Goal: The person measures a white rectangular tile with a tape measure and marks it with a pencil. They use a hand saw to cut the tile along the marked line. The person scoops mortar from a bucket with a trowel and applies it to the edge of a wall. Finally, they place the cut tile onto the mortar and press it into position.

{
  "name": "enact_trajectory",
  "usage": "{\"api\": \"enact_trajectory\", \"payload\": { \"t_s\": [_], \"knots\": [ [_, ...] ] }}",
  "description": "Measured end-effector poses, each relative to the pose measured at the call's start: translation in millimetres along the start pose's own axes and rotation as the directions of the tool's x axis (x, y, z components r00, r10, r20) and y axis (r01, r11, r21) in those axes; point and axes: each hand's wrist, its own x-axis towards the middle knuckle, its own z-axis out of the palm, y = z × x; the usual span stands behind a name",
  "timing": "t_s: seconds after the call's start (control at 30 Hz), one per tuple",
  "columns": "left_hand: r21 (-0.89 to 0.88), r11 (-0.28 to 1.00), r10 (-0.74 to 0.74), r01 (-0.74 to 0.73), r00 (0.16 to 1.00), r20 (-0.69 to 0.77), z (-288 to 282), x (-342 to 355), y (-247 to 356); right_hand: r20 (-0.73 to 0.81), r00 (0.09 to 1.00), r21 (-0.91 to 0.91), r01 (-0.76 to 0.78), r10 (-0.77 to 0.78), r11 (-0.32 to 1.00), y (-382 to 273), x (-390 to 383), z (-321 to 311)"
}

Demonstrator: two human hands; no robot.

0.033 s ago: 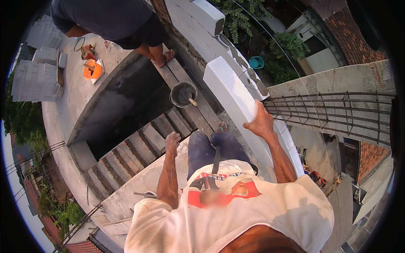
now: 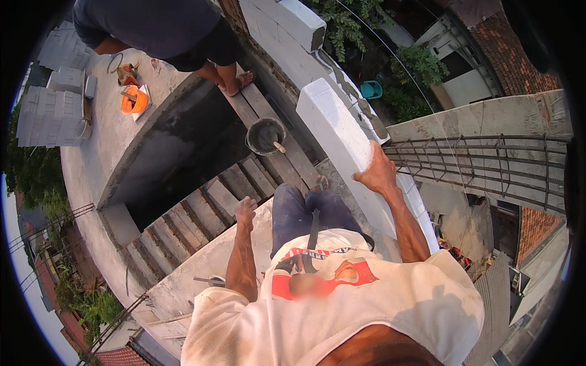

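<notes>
A long white lightweight concrete block is tilted along the top of the wall on my right. My right hand grips its near end, with the thumb on the inner side and fingers over the top. My left hand hangs in the air above the stairwell side, holding nothing, its fingers slightly bent and apart. Ahead of my knees, a black bucket of grey mortar rests on wooden planks. A tool with a pale handle leans inside it. Grey mortar lines the wall beyond the block.
A co-worker stands on the far planks. Left lies a dark stairwell opening with stepped boards. An orange bucket and stacked blocks sit on the slab. Rebar runs along the right, above a drop.
The block's far end has shifted slightly farther away, and my right hand has moved a little with it. My left hand has lowered slightly and its fingers have loosened.
</notes>
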Motion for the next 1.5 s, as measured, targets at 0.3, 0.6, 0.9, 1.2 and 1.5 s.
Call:
{"api": "enact_trajectory", "payload": {
  "t_s": [0.3, 0.6, 0.9, 1.2, 1.5],
  "knots": [
    [0.135, 0.871, -0.452, 0.473, 0.878, -0.159, -94, -87, -93, -0.087, 0.996, -0.036, -0.01, 0.007, 0.999, 3, 132, -31],
    [0.181, 0.892, -0.425, 0.414, 0.905, 0.026, -90, -44, -32, -0.077, 0.997, -0.082, -0.014, 0.008, 0.997, -5, 215, -55],
    [0.253, 0.887, -0.396, 0.385, 0.918, -0.008, -70, -20, 48, -0.058, 0.995, -0.064, -0.081, 0.077, 0.995, 7, 263, -67],
    [0.275, 0.882, -0.401, 0.382, 0.916, 0.016, -66, -13, 59, -0.074, 0.996, -0.081, -0.051, 0.045, 0.995, 10, 287, -66],
    [0.261, 0.866, -0.436, 0.428, 0.899, -0.027, -70, -21, 64, -0.04, 0.999, -0.099, -0.039, 0.035, 0.994, 19, 312, -51]
  ]
}}
